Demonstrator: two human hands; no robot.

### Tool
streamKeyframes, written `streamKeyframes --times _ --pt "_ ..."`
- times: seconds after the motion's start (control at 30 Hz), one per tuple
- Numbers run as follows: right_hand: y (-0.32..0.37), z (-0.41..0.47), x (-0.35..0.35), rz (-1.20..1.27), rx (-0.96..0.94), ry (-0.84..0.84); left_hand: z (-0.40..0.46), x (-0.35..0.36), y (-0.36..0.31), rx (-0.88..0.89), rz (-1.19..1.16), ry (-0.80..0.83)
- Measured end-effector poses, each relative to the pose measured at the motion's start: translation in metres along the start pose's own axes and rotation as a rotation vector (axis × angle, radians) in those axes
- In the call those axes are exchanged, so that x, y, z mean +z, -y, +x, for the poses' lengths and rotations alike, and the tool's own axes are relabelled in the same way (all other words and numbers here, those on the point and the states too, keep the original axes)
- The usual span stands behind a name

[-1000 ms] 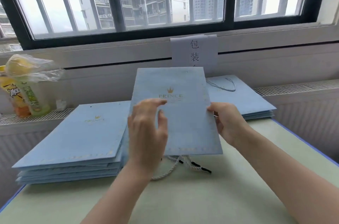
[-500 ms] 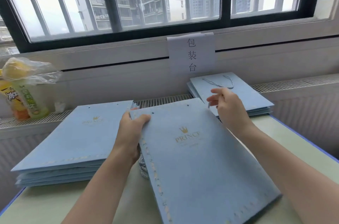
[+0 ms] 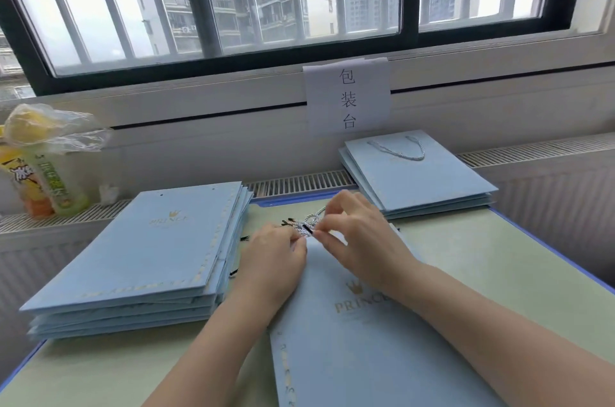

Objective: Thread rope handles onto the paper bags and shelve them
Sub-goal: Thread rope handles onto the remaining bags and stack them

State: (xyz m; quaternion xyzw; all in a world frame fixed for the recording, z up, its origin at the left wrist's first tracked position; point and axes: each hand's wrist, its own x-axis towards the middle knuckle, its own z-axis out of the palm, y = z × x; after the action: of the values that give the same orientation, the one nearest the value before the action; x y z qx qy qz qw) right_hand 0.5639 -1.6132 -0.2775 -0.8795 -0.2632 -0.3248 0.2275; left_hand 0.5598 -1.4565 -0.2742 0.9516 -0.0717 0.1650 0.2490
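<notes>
Left hand (image 3: 271, 260) and right hand (image 3: 361, 238) both pinch a bundle of white rope handles (image 3: 307, 226) with black tips, held at the far end of a flat blue paper bag (image 3: 359, 340). Bag lies on the table (image 3: 519, 260), long axis running away from the person. Unthreaded bag stack (image 3: 143, 260) left; handled stack (image 3: 416, 173) far right.

1. Our left hand (image 3: 273, 260): bare, no glove, no ring visible from this side.
2. Our right hand (image 3: 362, 240): likewise bare, with short, unpainted nails.
3. Our forearms: uncovered to the frame's lower edge; no sleeve, watch or bracelet shows.
</notes>
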Motion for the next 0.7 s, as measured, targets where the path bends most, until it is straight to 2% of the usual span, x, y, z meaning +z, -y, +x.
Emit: streamKeyframes --times 0.17,0.3,0.37,0.57,0.7 --pt "0.006 0.0 0.006 0.083 0.005 -0.009 -0.001 0.004 0.001 0.067 -0.009 -0.011" --pt "0.004 0.0 0.004 0.052 0.029 -0.013 -0.002 -0.004 -0.005 0.132 -0.229 -0.13" --pt "0.008 0.001 0.003 0.049 0.043 0.009 -0.003 -0.011 -0.007 0.11 -0.304 -0.106" --pt "0.016 -0.002 0.008 0.064 0.015 0.135 -0.002 -0.016 -0.006 0.146 -0.294 -0.051" --pt "0.015 -0.003 0.009 0.097 -0.005 0.142 -0.001 -0.016 -0.006 0.163 -0.291 -0.036"
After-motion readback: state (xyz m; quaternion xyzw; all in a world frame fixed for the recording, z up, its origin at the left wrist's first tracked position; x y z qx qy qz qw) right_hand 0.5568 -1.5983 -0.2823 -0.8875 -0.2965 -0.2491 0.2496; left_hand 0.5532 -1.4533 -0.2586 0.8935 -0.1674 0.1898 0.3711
